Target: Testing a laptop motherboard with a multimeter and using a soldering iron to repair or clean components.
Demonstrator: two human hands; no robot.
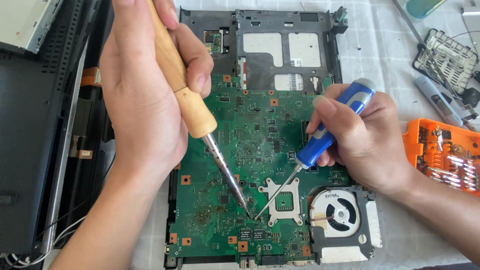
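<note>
A green laptop circuit board lies in its dark chassis on a white cloth. My left hand grips a soldering iron by its wooden handle; the metal tip touches the board near a silver bracket around a chip. My right hand holds a blue-and-white screwdriver, whose thin shaft meets the board at almost the same spot as the iron's tip. A round cooling fan sits at the board's lower right.
A black laptop casing with loose cables lies at the left. An orange bit case sits at the right edge. Behind it lie a grey pen-like tool and a black perforated part.
</note>
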